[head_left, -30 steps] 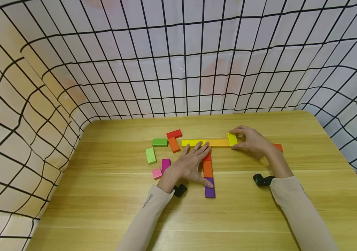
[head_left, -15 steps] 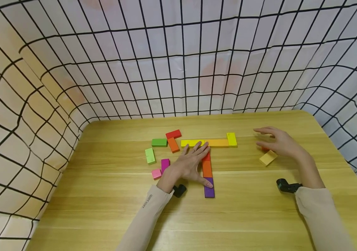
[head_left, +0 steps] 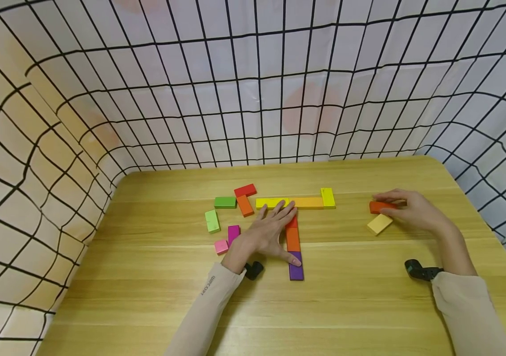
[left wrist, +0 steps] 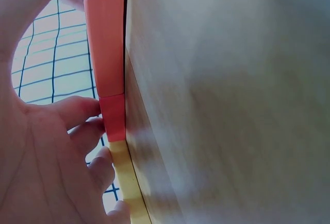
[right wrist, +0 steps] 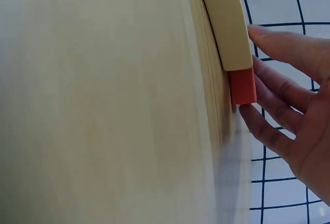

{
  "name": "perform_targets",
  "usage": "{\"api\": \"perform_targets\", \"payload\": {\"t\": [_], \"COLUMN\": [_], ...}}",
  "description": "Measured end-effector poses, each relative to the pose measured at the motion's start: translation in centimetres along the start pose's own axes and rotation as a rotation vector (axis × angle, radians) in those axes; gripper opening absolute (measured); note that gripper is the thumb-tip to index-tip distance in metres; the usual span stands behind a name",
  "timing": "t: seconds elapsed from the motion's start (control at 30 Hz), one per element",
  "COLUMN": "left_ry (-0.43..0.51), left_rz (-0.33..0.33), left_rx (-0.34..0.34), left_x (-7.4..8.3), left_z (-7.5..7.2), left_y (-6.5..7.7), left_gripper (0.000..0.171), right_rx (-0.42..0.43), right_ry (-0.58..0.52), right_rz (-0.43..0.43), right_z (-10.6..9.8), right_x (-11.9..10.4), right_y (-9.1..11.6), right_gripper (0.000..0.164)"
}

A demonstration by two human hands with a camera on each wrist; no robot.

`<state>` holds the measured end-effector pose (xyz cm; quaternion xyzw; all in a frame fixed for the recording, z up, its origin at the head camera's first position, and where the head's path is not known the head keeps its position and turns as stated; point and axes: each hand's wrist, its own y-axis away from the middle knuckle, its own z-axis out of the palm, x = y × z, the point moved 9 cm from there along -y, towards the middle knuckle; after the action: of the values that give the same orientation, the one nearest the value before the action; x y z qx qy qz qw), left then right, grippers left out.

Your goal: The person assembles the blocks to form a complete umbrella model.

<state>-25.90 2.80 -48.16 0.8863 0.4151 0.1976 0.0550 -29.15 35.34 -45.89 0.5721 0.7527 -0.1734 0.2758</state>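
My left hand (head_left: 268, 235) is spread over a T-like layout of flat blocks, fingertips at its crossbar and thumb on the purple block (head_left: 296, 273). Above that purple piece come an orange block (head_left: 293, 239) and a red block (left wrist: 113, 117), partly covered in the head view. The crossbar has a yellow block (head_left: 267, 202) and a light-orange block (head_left: 307, 203), with another yellow block (head_left: 328, 198) set crosswise at its right end. To the right, my right hand (head_left: 413, 212) pinches a red-orange block (head_left: 375, 207), beside a cream block (head_left: 379, 224).
Left of the layout lie a red block (head_left: 245, 190), an orange block (head_left: 245, 205), a green block (head_left: 225, 202), a light-green block (head_left: 212, 221), a magenta block (head_left: 233, 235) and a pink block (head_left: 221, 247). A grid-patterned curtain (head_left: 271, 94) encloses the wooden table (head_left: 146, 296).
My right hand has let go of the crosswise yellow block, moved right and taken hold of the red-orange block. My left hand has stayed in place.
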Motion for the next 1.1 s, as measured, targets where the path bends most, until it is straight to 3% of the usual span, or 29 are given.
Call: {"api": "perform_targets", "payload": {"t": [0.23,0.43,0.6,0.8,0.93,1.1], "left_ry": [0.002,0.009,0.018,0.01,0.009,0.016], "left_rz": [0.009,0.016,0.015,0.013,0.009,0.011], "left_rx": [0.009,0.018,0.014,0.013,0.008,0.008], "left_x": [0.0,0.1,0.2,0.1,0.0,-0.1], "left_z": [0.0,-0.1,-0.1,0.0,0.0,0.0], "left_y": [0.0,-0.1,-0.1,-0.1,0.0,0.0], "left_gripper": [0.135,0.135,0.135,0.135,0.134,0.134], "right_rx": [0.012,0.006,0.019,-0.064,-0.125,-0.149], "right_ry": [0.04,0.042,0.07,0.03,-0.018,0.0], "right_rz": [0.01,0.068,0.047,-0.035,-0.05,-0.049], "right_z": [0.1,0.4,0.3,0.4,0.8,1.1], "right_x": [-0.2,-0.3,-0.7,-1.4,-1.6,-2.0], "right_y": [-0.9,-2.1,-2.6,-2.1,-2.1,-2.5], "right_gripper": [0.041,0.048,0.051,0.064,0.07,0.07]}}
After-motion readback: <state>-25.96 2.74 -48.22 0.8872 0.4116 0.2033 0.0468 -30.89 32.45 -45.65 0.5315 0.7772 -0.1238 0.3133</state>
